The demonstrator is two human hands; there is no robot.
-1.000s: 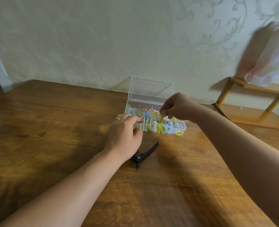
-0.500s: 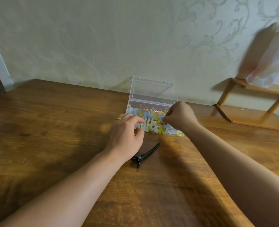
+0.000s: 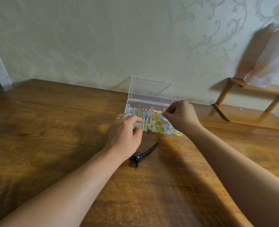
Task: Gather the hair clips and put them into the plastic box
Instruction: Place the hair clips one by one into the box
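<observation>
A clear plastic box [image 3: 150,102] stands on the wooden table near the wall, its lid upright. Several small blue, yellow and white hair clips [image 3: 153,121] fill it. My left hand [image 3: 124,133], a gold ring on one finger, rests against the box's front left corner with curled fingers touching the rim. My right hand [image 3: 181,117] hovers over the right half of the box and pinches a small yellow clip between thumb and forefinger. A long black hair clip [image 3: 143,153] lies on the table just in front of the box, beside my left wrist.
The brown wooden table [image 3: 53,128] stretches wide to the left and front. A low wooden shelf [image 3: 250,105] sits at the right by the wall, with a translucent plastic bag [image 3: 273,63] hanging above it. A patterned wall stands close behind the box.
My right hand has dropped from above the box to its right half, then drawn back slightly while pinching a small clip. My left hand has stayed at the box's front corner.
</observation>
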